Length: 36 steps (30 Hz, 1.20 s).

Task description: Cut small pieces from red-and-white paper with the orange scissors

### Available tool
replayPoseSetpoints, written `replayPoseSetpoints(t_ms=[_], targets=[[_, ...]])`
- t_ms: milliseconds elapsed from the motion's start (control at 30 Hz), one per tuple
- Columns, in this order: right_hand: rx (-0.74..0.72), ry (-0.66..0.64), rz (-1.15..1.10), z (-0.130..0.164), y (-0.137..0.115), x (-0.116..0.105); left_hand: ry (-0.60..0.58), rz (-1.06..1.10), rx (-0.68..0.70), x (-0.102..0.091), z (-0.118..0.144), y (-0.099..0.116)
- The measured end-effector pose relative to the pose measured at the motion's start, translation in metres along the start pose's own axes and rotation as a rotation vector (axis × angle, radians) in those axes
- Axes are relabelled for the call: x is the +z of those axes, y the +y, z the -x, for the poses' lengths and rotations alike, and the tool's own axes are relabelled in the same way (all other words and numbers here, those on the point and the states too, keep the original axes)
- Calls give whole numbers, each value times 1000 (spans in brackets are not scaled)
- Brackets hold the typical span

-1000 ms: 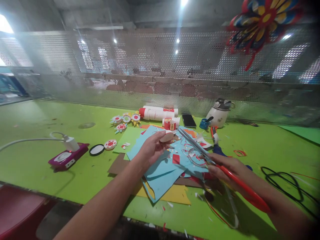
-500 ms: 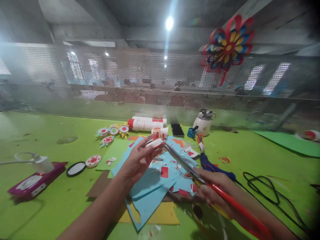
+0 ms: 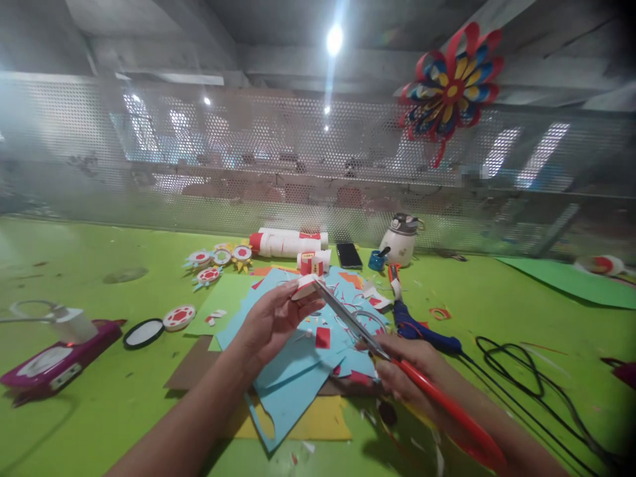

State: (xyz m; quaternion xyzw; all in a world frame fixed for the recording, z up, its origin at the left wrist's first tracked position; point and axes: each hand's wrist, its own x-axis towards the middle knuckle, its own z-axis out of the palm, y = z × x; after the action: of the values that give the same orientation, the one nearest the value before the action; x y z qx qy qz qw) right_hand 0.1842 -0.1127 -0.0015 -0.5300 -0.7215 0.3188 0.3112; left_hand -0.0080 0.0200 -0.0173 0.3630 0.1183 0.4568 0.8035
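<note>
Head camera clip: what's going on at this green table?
A person sits at a green table strewn with craft paper. Their left hand holds up a small white-and-red paper piece by its edge. Their right hand grips red-handled scissors, whose blade tips meet that piece. Below the hands lies a pile of blue paper sheets with red scraps. Farther back are finished paper rosettes, a white glue bottle on its side and a phone.

Craft workshop: green worktable [image 3: 89, 384] strewn with cut paper [image 3: 298, 371], perforated screen [image 3: 223, 165].
</note>
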Motion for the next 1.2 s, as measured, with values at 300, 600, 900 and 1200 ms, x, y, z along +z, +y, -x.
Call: replayPoseSetpoints(t_ms=[300,600,900,1200], targets=[[135,40,-230,3,10,8,51,-63,-42,1,0,1],[218,134,-332,5,18,11,-38,-139,4,0,0,3],[142,67,-188,-2,12,5,-132,-292,22,0,0,1],[223,78,-177,1,2,7,-52,-360,-7,0,0,1]])
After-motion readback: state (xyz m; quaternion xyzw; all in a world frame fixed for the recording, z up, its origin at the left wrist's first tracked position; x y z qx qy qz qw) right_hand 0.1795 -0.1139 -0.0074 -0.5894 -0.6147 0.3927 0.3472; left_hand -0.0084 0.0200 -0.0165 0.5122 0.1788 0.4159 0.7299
